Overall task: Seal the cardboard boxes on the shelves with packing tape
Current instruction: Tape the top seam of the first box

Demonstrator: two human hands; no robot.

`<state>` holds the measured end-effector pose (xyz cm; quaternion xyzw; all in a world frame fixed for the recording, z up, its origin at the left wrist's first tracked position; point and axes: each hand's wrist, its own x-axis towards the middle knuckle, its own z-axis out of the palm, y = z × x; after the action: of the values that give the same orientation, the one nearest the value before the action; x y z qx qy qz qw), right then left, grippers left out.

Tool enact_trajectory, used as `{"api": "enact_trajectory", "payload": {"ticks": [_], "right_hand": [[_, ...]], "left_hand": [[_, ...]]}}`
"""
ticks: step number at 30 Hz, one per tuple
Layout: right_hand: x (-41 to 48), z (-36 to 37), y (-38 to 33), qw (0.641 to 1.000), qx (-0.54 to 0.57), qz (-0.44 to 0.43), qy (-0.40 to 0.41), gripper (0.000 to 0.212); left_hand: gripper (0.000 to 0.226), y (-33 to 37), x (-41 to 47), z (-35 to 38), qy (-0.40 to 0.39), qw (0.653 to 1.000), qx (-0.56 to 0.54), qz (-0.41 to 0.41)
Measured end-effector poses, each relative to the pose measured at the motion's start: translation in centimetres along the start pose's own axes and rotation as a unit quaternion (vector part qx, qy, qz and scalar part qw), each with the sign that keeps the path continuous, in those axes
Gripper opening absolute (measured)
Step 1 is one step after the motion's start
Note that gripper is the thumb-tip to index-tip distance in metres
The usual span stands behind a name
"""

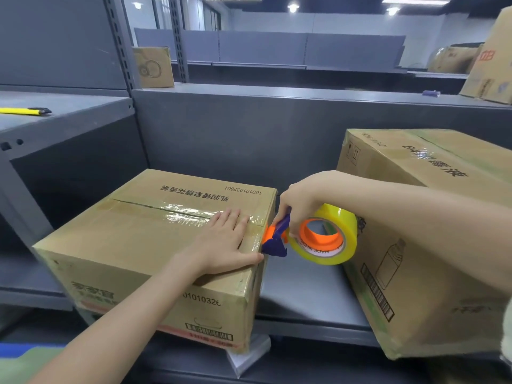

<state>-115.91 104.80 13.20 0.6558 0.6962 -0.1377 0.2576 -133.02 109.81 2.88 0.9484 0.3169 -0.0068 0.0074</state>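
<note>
On the grey metal shelf (304, 286) two cardboard boxes stand apart, with a bare strip of shelf between them. The left box (138, 253) has its flaps closed, and a shiny strip of clear tape (177, 212) runs along the seam across its top, from the left side to the right edge. The left hand (224, 242) lies flat on that top at the right end of the seam. Its fingers are straight and together, pressing on the tape, and its thumb stretches along the near right corner.

Just beside the box's right edge, the right hand (299, 200) has its fingers curled tight round the handle of a blue and orange tape dispenser (277, 239). The dispenser's front end touches the box's upper right edge, next to the left thumb. A roll (340, 239) of yellowish tape on an orange core sits on the dispenser, over the gap between the boxes.

The right box (432, 245) is larger and sits askew, and the right forearm crosses in front of it. Far left, on a higher shelf, lies a yellow knife (25, 110). Farther back a small box (153, 66) stands upright, and more boxes (493, 59) sit at the far right.
</note>
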Motion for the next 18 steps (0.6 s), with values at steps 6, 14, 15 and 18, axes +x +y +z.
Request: {"api": "enact_trajectory", "payload": {"ticks": [6,14,15,18], "right_hand": [[1.5,1.9,-0.1,0.998,0.049,0.011,-0.039,0.042],[4.7,5.3,-0.5,0.998,0.015,0.005,-0.053,0.048],[4.6,4.9,-0.2,0.999,0.012,0.008,-0.045,0.048],[3.9,4.0,0.1,0.999,-0.009,0.018,-0.030,0.047]], "left_hand": [[0.095,0.3,-0.1,-0.2,-0.010,1.000,0.007,-0.001],[0.078,0.5,-0.5,-1.1,0.027,0.991,0.006,0.127],[0.075,0.7,-0.4,-1.4,0.017,0.990,-0.005,0.142],[0.072,1.0,-0.2,-1.4,0.002,0.989,-0.023,0.146]]}}
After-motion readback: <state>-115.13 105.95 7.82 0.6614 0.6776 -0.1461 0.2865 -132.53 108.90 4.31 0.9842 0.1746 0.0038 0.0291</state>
